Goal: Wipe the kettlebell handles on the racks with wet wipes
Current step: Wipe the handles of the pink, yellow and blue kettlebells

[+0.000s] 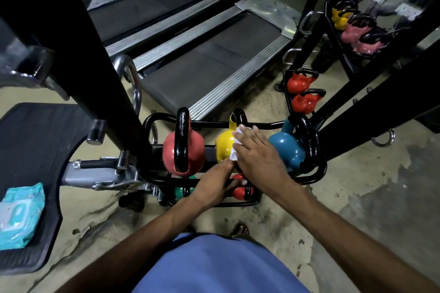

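Seemingly flat right hand (257, 157) presses wipe (234, 153) onto yellow kettlebell (223, 145) handle; left hand (214, 185) unclear.

Five kettlebells sit on the near rack (262, 123). Three are on top: a pink kettlebell (198, 148), a yellow kettlebell (223, 145) and a blue kettlebell (285, 147). Two are below: a green kettlebell (181, 191) and a red kettlebell (239, 192). Farther right stand two more red kettlebells (297, 83) (304, 103). Far right, blurred, are two pink bells (352, 31) (367, 46) and a yellow bell (340, 18), its count unclear. Two treadmills (214, 62) (147, 7) lie far left. There is one wipe pack (21, 211) and one white wipe (234, 156). Two hands show: a left hand (212, 185) and a right hand (257, 157).
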A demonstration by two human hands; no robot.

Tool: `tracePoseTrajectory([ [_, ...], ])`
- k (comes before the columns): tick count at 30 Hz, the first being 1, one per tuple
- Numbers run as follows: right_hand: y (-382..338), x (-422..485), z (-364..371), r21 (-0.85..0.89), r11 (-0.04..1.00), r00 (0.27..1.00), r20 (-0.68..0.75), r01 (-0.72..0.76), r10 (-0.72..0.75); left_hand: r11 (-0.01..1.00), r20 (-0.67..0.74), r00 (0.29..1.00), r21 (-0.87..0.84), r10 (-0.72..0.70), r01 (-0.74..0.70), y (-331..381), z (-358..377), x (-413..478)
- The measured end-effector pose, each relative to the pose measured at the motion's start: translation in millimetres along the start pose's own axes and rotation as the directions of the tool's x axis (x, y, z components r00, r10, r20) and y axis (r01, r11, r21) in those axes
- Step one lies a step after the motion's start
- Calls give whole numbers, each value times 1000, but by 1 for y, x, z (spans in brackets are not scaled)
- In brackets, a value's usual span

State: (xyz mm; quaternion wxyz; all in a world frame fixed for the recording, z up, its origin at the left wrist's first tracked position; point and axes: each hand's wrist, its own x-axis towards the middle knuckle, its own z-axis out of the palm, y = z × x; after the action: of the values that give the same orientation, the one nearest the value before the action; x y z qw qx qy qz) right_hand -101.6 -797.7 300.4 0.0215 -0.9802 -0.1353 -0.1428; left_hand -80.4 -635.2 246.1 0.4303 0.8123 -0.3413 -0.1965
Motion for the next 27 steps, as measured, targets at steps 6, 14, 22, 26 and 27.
tracePoseTrajectory([
  [6,-37,-12,-2,763,365,642,84,-534,762,1000,56,998,2,-21,21,-3,-1,2],
  [14,16,40,8,559,-730,456,808,-392,373,994,23,999,101,34,-37,-1,-4,3],
  [22,-15,8,12,848,0,484,303,-531,821,1000,-91,996,-9,22,-23,-1,-1,3],
  [26,-25,-9,4,588,682,769,-150,-436,621,991,-124,992,-129,-39,23,-1,7,1],
  [27,-22,-9,5,488,794,852,-172,-363,495,998,-172,985,-64,14,-25,-8,9,2],
])
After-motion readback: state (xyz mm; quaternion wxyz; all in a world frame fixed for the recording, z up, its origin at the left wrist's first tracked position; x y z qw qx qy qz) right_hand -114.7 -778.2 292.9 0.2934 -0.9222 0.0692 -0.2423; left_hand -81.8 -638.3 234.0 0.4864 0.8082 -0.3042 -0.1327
